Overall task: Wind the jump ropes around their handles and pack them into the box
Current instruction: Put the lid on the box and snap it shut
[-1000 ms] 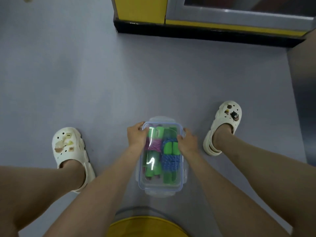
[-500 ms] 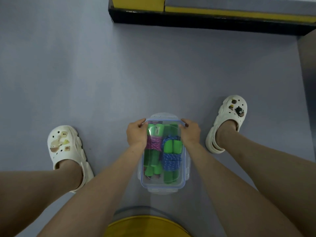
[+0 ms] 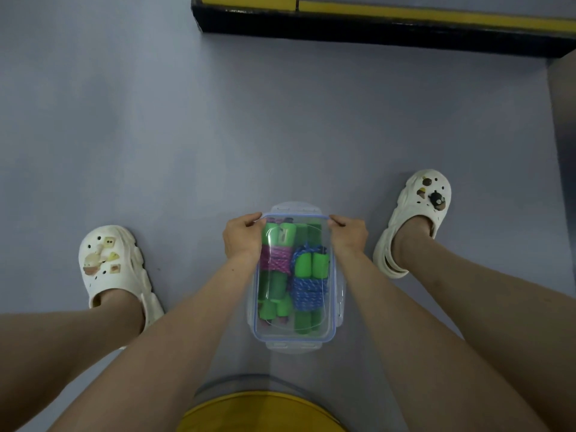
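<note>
A smooth grey-violet floor [image 3: 149, 126] fills nearly the whole view, matt and evenly lit, with a faint darker speck near the left foot. Along the far edge runs a low base, black below and yellow above [image 3: 405, 29], ending in a corner at its left; a duller brownish strip [image 3: 564, 126] borders the floor on the far right. On the floor, in the middle and between the person's feet, stands a clear plastic box [image 3: 340, 302] with its long side running near to far, and a transparent blue-rimmed lid [image 3: 294, 337] lies on top. Through the lid show the jump ropes: a pink rope [image 3: 276, 258] on the left and a blue rope [image 3: 307, 291] on the right, each wound round green handles [image 3: 282, 233]. The left hand [image 3: 243, 240] has its fingers curled over the lid's far left corner, and the right hand [image 3: 347, 235] grips the far right corner the same way. A white clog [image 3: 112, 269] with charms stands well to the left, another [image 3: 417, 213] just right of the box. At the near edge sits a yellow rounded shape [image 3: 261, 413], which cannot be identified.
</note>
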`<action>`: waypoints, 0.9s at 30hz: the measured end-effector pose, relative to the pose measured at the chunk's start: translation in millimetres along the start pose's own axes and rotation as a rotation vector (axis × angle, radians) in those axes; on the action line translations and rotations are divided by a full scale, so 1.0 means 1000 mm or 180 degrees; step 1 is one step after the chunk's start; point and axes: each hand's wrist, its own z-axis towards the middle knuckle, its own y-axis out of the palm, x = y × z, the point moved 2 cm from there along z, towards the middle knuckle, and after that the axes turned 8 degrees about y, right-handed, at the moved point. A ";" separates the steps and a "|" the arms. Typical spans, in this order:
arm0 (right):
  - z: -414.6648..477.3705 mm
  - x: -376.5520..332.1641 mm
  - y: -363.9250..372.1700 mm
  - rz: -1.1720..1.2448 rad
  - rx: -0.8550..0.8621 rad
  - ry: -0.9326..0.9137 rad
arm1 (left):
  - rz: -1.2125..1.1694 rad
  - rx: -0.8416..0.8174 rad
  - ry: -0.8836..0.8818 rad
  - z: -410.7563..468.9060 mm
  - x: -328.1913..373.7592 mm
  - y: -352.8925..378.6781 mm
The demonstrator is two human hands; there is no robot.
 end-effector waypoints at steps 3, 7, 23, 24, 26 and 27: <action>0.000 0.001 -0.001 -0.0038 -0.0045 -0.0002 | -0.0103 0.0038 -0.0109 0.004 0.000 0.000; 0.003 0.001 -0.001 -0.0006 -0.0095 0.0045 | -0.0223 -0.0045 -0.0197 0.008 -0.001 0.000; -0.015 0.007 0.023 -0.1592 -0.0786 -0.1406 | 0.0837 -0.0661 0.1192 0.002 0.021 0.003; -0.016 0.009 0.024 -0.1682 -0.0874 -0.1336 | 0.0917 -0.0689 0.1219 0.002 0.021 0.004; -0.015 0.009 0.025 -0.1774 -0.0916 -0.1291 | 0.1054 -0.0752 0.1297 0.004 0.021 0.006; -0.015 0.008 0.025 -0.1764 -0.0862 -0.1294 | 0.1098 -0.0810 0.1332 0.006 0.020 0.008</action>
